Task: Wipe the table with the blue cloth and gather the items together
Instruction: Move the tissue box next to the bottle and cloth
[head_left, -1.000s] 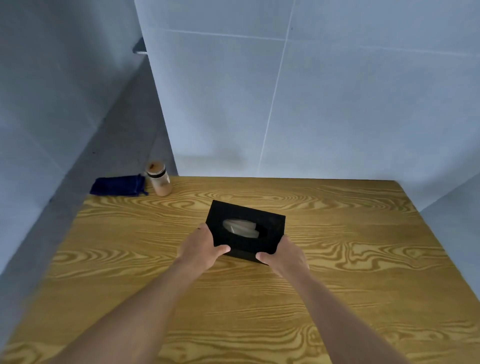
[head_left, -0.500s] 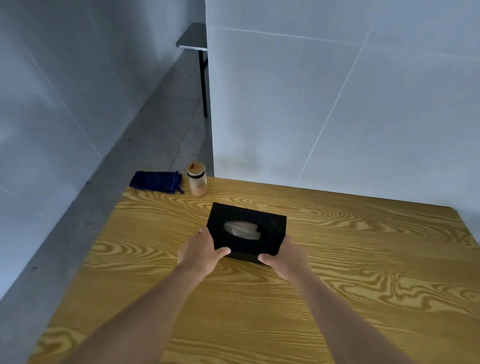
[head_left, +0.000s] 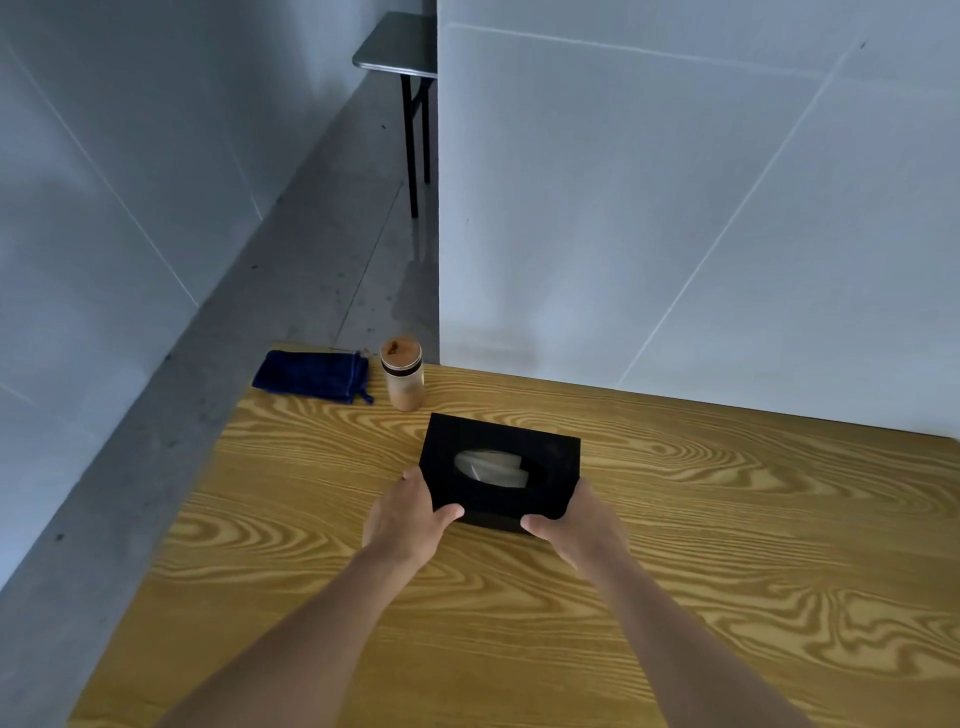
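Left hand (head_left: 405, 519): bare, with a smooth, evenly lit back. Right hand (head_left: 576, 530): bare, same build. Left forearm (head_left: 311, 623): bare along the full visible length over the near part of the table (head_left: 779, 571); slim, tapering toward the wrist. Right forearm (head_left: 685, 634): bare likewise over the near part of the table, same slim taper. Wrists: plain and uncovered. Nail detail: too small to tell. Upper arms and clothing: out of view, nearer than the table.

Both arms reach forward; the left hand (head_left: 405, 512) and right hand (head_left: 576, 525) grip the box (head_left: 545, 457) by its near corners, thumbs on top.
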